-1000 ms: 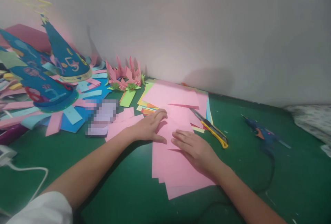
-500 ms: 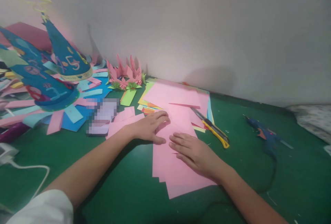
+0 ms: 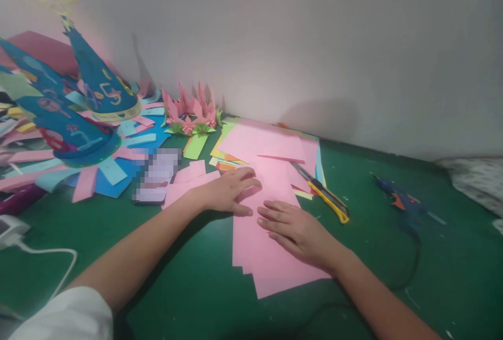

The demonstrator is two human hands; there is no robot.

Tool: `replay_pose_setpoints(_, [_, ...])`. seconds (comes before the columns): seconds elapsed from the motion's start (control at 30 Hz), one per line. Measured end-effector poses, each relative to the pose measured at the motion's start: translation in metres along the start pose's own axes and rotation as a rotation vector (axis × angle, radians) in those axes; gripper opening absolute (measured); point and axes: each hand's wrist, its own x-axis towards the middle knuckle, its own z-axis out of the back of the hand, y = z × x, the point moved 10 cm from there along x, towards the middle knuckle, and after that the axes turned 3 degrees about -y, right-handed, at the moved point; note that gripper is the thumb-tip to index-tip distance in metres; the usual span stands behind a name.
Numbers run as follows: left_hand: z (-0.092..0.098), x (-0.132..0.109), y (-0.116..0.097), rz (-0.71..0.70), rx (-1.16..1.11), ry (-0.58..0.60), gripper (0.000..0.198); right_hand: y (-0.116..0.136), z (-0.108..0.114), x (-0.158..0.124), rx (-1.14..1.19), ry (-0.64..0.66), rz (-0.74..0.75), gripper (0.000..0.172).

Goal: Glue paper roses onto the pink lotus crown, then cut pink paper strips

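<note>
Several overlapping pink paper sheets [image 3: 271, 272] lie fanned on the green table in front of me. My left hand [image 3: 231, 190] rests over their left edge, fingers apart and curved, holding nothing. Flat on the sheets, my right hand [image 3: 296, 232] has its fingers stretched out with nothing in them. Just beyond the hands is a stack of pink and other coloured paper [image 3: 267, 141]. A yellow box cutter [image 3: 328, 198] lies to the right of the stack, touching its edge.
Decorated blue cone hats [image 3: 94, 73] and paper strips fill the left side. A pink paper crown [image 3: 192, 112] stands near the wall, with a phone [image 3: 155, 177] nearer me. At right lie a blue glue gun [image 3: 404, 198] and its cord. A white cable [image 3: 51, 250] is at left.
The fingers of my left hand have shifted very slightly over the paper. My right hand stays flat in nearly the same spot.
</note>
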Motion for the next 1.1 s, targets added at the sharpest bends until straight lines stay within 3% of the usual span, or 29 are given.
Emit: replay_pose_setpoints(1.1, [-0.0038,0.0,0.0025,0.012,-0.009,0.007,0.055,0.0032,-0.0014,-0.001,0.012,0.013,0.03,0.036])
